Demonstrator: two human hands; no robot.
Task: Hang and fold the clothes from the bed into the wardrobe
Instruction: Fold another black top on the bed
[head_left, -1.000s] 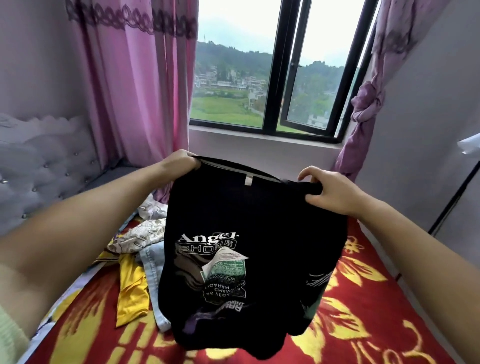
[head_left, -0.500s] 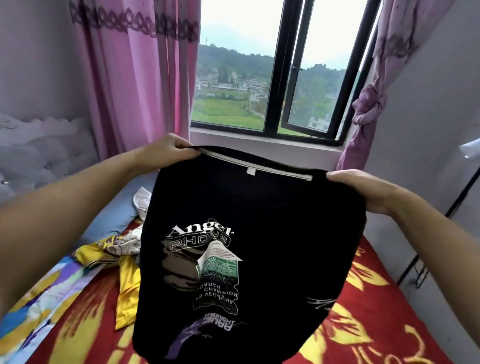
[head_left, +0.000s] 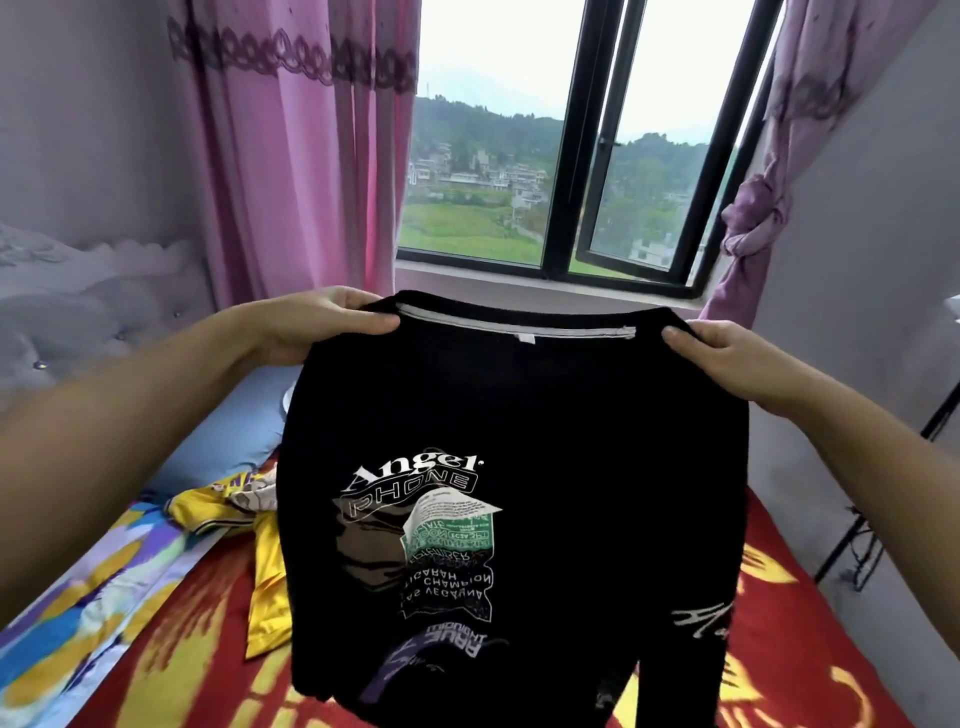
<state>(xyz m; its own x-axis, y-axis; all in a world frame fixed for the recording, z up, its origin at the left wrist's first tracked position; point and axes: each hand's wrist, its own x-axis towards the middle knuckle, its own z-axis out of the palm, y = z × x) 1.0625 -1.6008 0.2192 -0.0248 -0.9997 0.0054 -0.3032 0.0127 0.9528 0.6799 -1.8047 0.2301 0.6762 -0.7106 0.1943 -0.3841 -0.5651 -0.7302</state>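
I hold a black T-shirt (head_left: 561, 426) with white and green print up in front of me, above the bed. My left hand (head_left: 332, 325) grips its left shoulder beside the collar. My right hand (head_left: 727, 353) grips the right shoulder. The shirt hangs spread between both hands, its hem near the red and yellow bedspread (head_left: 779, 623). A yellow garment (head_left: 265, 577) and other crumpled clothes lie on the bed to the left, partly hidden by the shirt.
A padded grey headboard (head_left: 78, 312) is at the left, with a blue pillow (head_left: 234, 436) below it. Pink curtains (head_left: 291, 171) flank a black-framed window (head_left: 566, 208) straight ahead. A black metal stand (head_left: 872, 525) leans by the right wall.
Both hands have raised the shirt and drawn apart, so it now hangs stretched wide and flat. My view has tilted up toward the window.
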